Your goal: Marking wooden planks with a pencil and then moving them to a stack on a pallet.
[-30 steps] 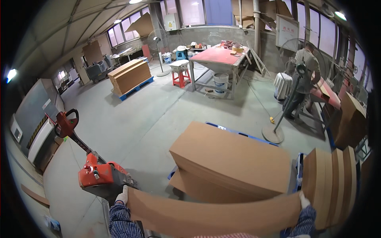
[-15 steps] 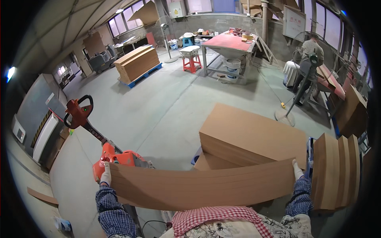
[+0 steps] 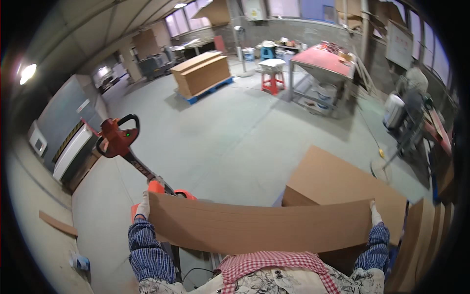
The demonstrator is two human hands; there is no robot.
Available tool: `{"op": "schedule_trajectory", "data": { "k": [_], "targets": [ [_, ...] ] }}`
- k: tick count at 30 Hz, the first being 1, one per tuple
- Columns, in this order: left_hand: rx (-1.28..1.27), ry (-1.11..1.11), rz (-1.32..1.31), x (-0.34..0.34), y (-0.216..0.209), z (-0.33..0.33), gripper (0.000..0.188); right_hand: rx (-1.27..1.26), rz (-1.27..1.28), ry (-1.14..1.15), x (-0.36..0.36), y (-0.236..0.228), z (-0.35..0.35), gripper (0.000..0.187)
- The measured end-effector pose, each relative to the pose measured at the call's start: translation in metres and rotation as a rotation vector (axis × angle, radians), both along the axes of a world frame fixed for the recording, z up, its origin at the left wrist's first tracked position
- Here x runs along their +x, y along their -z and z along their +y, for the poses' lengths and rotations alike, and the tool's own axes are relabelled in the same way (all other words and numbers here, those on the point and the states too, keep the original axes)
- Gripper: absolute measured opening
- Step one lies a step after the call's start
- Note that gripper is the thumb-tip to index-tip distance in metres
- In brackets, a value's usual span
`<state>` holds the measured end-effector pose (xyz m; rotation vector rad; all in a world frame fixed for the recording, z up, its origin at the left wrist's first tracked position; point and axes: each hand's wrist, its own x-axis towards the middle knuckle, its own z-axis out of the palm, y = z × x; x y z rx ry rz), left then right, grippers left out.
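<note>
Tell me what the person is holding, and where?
A long brown board, one hand at each end: left hand on its left edge, right hand on its right edge.

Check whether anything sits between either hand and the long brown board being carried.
Nothing visible does. The left hand grips the left end of the long brown board and the right hand grips its right end, both directly on the edges.

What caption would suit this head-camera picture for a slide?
Both hands, left hand and right hand, grip a wide cardboard sheet by its ends beside a red pallet jack.
</note>
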<state>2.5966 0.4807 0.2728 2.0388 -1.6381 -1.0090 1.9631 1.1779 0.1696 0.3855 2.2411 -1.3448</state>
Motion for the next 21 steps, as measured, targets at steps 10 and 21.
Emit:
{"op": "schedule_trajectory", "data": {
  "k": [10,21],
  "targets": [
    [-0.047,0.004,-0.142,-0.034,0.009,-0.114,0.111,-0.147,-0.061,-0.036,-0.075,-0.025,-0.126,0.098],
    [0.032,0.130,-0.262,-0.192,0.005,-0.312,0.111,-0.361,0.052,-0.126,-0.085,-0.028,-0.257,0.081]
  ]
}}
